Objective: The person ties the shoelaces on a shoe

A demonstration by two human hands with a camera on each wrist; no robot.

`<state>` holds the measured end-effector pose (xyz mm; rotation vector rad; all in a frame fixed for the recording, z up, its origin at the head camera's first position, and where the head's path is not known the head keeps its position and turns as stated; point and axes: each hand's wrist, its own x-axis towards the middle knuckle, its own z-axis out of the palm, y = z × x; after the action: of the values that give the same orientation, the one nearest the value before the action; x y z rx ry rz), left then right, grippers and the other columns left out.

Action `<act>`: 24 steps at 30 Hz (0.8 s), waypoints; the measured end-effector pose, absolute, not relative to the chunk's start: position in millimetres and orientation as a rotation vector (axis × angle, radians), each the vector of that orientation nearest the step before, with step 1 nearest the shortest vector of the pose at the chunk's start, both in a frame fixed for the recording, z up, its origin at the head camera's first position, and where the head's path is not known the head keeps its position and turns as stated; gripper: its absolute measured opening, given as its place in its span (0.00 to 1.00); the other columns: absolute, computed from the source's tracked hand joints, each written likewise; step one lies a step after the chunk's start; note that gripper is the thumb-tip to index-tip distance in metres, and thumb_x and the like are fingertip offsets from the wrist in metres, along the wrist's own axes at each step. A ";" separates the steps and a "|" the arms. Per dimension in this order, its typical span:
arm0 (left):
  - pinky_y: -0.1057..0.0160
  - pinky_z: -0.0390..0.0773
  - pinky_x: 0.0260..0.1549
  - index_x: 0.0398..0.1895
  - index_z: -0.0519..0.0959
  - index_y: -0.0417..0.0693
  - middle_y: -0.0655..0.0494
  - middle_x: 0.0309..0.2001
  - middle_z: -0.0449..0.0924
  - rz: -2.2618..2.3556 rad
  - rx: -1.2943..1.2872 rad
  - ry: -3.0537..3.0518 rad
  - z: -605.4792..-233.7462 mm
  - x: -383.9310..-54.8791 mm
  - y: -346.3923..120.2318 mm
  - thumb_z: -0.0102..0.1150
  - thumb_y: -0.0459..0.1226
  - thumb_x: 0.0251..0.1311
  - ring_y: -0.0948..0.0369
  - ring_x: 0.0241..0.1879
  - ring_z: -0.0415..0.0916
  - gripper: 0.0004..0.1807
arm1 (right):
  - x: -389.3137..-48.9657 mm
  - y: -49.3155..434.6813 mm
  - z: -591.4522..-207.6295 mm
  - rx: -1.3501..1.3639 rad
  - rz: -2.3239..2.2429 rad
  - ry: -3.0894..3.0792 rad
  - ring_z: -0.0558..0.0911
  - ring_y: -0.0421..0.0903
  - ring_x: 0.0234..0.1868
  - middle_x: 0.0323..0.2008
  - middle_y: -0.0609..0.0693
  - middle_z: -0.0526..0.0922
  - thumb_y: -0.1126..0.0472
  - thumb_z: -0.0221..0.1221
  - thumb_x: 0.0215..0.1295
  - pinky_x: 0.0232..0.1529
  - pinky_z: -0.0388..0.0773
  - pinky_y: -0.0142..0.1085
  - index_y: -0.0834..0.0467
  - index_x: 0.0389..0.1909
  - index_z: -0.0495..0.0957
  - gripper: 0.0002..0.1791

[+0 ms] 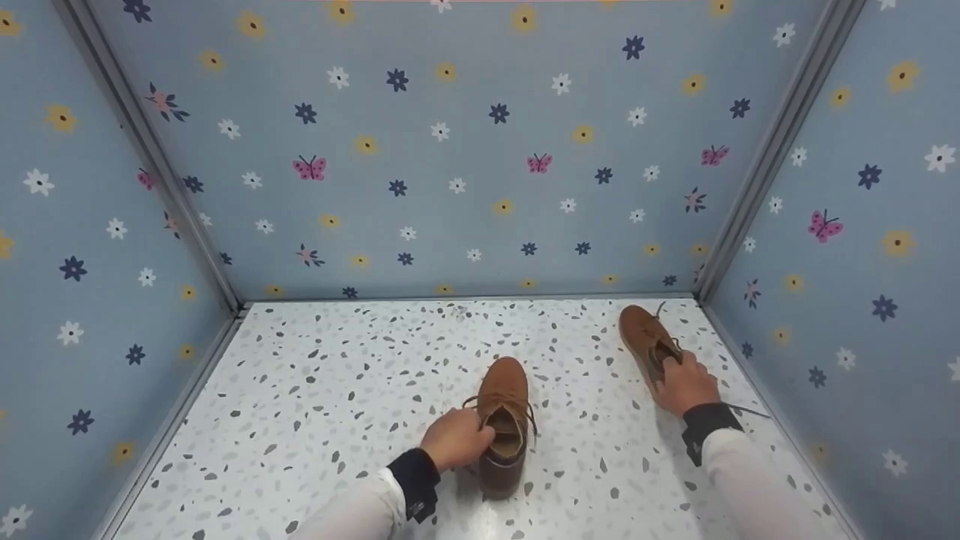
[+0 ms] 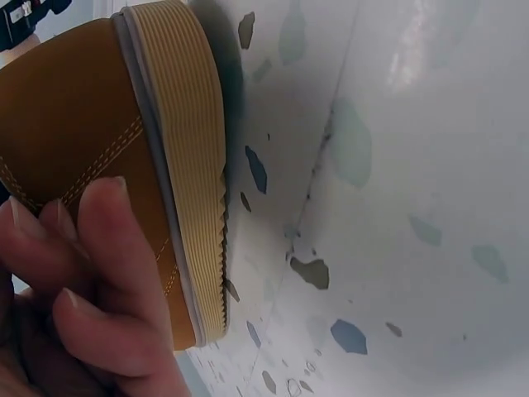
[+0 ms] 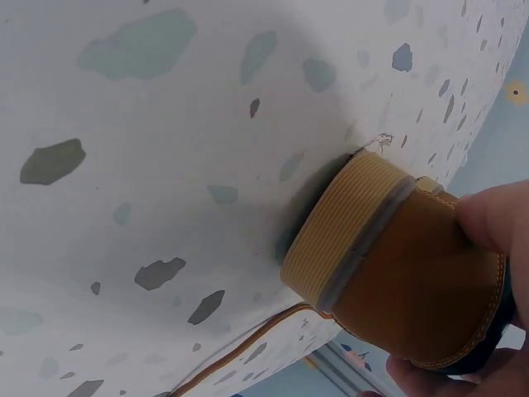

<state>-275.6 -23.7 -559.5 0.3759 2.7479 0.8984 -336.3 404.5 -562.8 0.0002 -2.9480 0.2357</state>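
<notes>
Two brown lace-up shoes with pale ribbed soles are in the head view, toes pointing towards the far wall. At the middle shoe (image 1: 504, 382), my left hand (image 1: 459, 439) pinches the left side of the collar, thumb at the opening. In the left wrist view its fingers (image 2: 124, 248) lie curled along the stitched side of that shoe (image 2: 74, 91). My right hand (image 1: 684, 384) grips the other shoe (image 1: 639, 330) by the collar near the heel. The right wrist view shows that shoe's heel (image 3: 413, 281), with the thumb and fingers on either side of the collar.
A white speckled floor (image 1: 337, 375) lies under both shoes. Blue flowered panels stand around it: a back wall (image 1: 465, 157), a left wall (image 1: 97, 247) and a right wall (image 1: 847, 285), the last close to my right hand. A loose lace (image 3: 240, 347) trails behind the right shoe.
</notes>
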 end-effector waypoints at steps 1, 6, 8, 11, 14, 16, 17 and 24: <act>0.62 0.65 0.14 0.10 0.68 0.56 0.63 0.10 0.70 0.892 0.378 2.757 -558.7 -276.1 -24.8 0.51 0.44 0.66 0.63 0.10 0.68 0.22 | -336.8 404.8 -563.8 0.005 0.225 -2.946 0.79 0.79 0.52 0.61 0.81 0.69 0.60 0.63 0.68 0.49 0.77 0.72 0.73 0.59 0.75 0.25; 0.61 0.68 0.14 0.12 0.70 0.55 0.62 0.12 0.72 0.876 0.383 2.780 -553.8 -280.7 -32.5 0.50 0.43 0.67 0.61 0.10 0.70 0.21 | -340.0 405.8 -566.3 0.016 0.223 -2.962 0.81 0.78 0.45 0.61 0.82 0.68 0.60 0.62 0.69 0.45 0.80 0.69 0.74 0.59 0.74 0.25; 0.61 0.69 0.15 0.13 0.71 0.55 0.61 0.13 0.73 0.867 0.385 2.791 -552.6 -283.4 -36.1 0.50 0.43 0.67 0.61 0.12 0.71 0.21 | -341.2 406.1 -566.4 0.011 0.240 -2.981 0.81 0.79 0.45 0.62 0.82 0.67 0.60 0.62 0.70 0.44 0.80 0.69 0.74 0.60 0.74 0.25; 0.62 0.68 0.18 0.14 0.71 0.55 0.61 0.14 0.75 0.856 0.372 2.803 -550.4 -289.1 -41.7 0.49 0.43 0.69 0.61 0.14 0.72 0.21 | -342.6 406.2 -566.1 -0.013 0.264 -3.003 0.80 0.78 0.47 0.63 0.82 0.67 0.60 0.62 0.71 0.45 0.81 0.69 0.74 0.60 0.74 0.25; 0.63 0.68 0.18 0.15 0.72 0.54 0.60 0.15 0.77 0.860 0.348 2.810 -547.4 -296.8 -48.4 0.48 0.42 0.70 0.62 0.15 0.73 0.20 | -343.3 406.5 -565.8 -0.030 0.273 -3.011 0.80 0.78 0.48 0.63 0.81 0.67 0.60 0.62 0.71 0.45 0.81 0.69 0.73 0.59 0.74 0.24; 0.63 0.68 0.18 0.17 0.73 0.54 0.59 0.15 0.77 0.869 0.321 2.813 -545.1 -302.6 -53.2 0.48 0.42 0.70 0.62 0.15 0.74 0.20 | -343.4 406.3 -565.6 -0.036 0.278 -3.011 0.80 0.78 0.48 0.63 0.81 0.67 0.59 0.62 0.71 0.45 0.81 0.68 0.74 0.59 0.75 0.24; 0.63 0.68 0.18 0.17 0.73 0.54 0.59 0.15 0.77 0.873 0.306 2.818 -543.8 -305.7 -55.7 0.48 0.42 0.70 0.62 0.15 0.74 0.19 | -343.5 406.5 -565.9 -0.037 0.282 -3.011 0.80 0.78 0.48 0.63 0.81 0.67 0.59 0.62 0.71 0.45 0.81 0.68 0.74 0.59 0.75 0.24; 0.63 0.71 0.22 0.18 0.73 0.53 0.57 0.21 0.79 0.905 0.205 2.852 -538.0 -325.7 -71.1 0.49 0.42 0.72 0.60 0.19 0.75 0.19 | -341.6 406.4 -566.8 -0.048 0.319 -2.996 0.80 0.77 0.49 0.64 0.80 0.67 0.60 0.63 0.72 0.45 0.81 0.66 0.76 0.56 0.75 0.23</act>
<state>-325.7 -71.1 -538.0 0.2049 2.8522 0.9051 -341.6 406.4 -566.8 -0.0478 -2.9958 0.3191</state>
